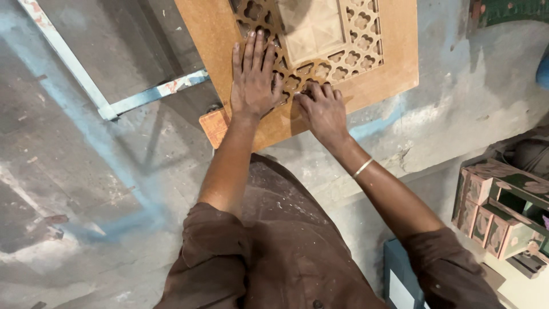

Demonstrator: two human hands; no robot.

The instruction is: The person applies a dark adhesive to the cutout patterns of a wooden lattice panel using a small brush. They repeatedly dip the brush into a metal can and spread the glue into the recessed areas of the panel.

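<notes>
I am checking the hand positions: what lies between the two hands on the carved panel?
In the head view, only openwork of the carved wooden panel shows between left hand and right hand.

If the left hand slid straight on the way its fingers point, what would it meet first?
The left hand lies flat on the wooden lattice panel, fingers pointing up the frame. It would probably keep crossing cut-out fretwork; nothing standing shows before the frame edge.

Brown fretwork-carved wooden panel (394, 57), lying flat

No packages, labels, signs or screens showing anywhere in view.
</notes>
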